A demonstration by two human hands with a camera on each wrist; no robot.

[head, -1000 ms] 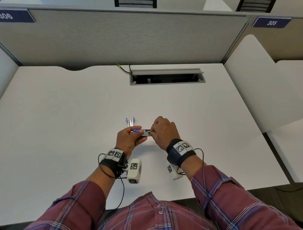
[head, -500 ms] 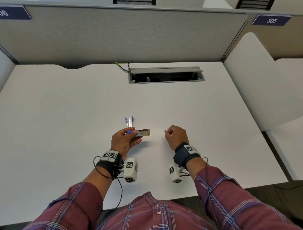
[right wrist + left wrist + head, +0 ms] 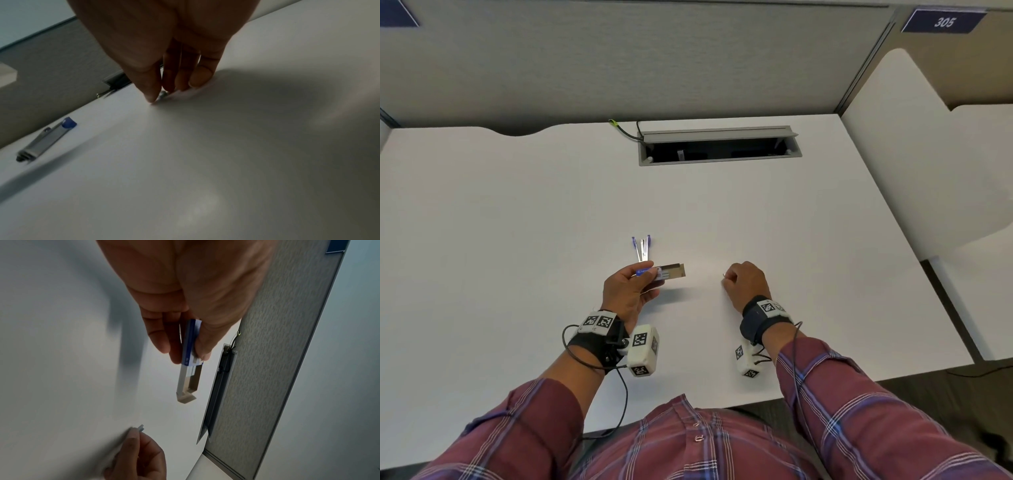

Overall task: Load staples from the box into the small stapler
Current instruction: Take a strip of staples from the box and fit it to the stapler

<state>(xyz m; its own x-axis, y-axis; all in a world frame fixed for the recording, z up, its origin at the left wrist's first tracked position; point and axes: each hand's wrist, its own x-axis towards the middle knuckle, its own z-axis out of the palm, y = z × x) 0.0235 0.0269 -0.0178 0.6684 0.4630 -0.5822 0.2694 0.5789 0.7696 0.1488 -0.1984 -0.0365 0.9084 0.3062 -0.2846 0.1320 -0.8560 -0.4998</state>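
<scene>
right hand (image 3: 745, 283) now well apart from staple box (image 3: 667, 271), pinching staple strip (image 3: 163, 94) at white desk (image 3: 517, 222), left hand (image 3: 627, 290) still grips box, stapler (image 3: 642, 249) open behind it, grey partition (image 3: 619, 61)

White desk (image 3: 517, 240) bears an opened blue stapler (image 3: 642, 248)
</scene>
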